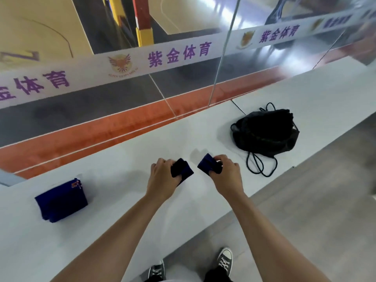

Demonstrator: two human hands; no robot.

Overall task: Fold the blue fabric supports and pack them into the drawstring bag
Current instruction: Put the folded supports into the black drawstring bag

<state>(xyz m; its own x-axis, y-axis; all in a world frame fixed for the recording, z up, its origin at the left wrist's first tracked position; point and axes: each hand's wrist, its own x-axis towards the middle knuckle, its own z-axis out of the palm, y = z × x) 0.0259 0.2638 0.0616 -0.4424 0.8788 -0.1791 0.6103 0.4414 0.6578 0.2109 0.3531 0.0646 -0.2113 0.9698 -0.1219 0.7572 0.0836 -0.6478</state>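
both hands low over the white surface (126, 202), each gripping one small folded blue support. left hand (162, 176): fingers (160, 162) curled over the top, pinching the left support (182, 170) against the thumb side; the piece sticks out to the right of the fist. right hand (225, 171): fingers (220, 158) curled and clamped on the right support (207, 164), its corner poking out left. the two pieces are near each other, not touching; can't tell if they rest on the surface or sit just above it. fabric reads as soft, light, limp, probably stretchy: a fold will likely spring open unless pinched across the layers, so i'd grip mid-fold, not by one edge. a bigger folded blue stack (62, 200) lies flat on the surface, well left of the hands; i'd take it whole, flat, top and bottom. further out, right: black bag (264, 132) slumped on the surface, cords (259, 165) trailing toward the near edge. mouth not clearly visible; floppy, likely needs one hand to hold it open.
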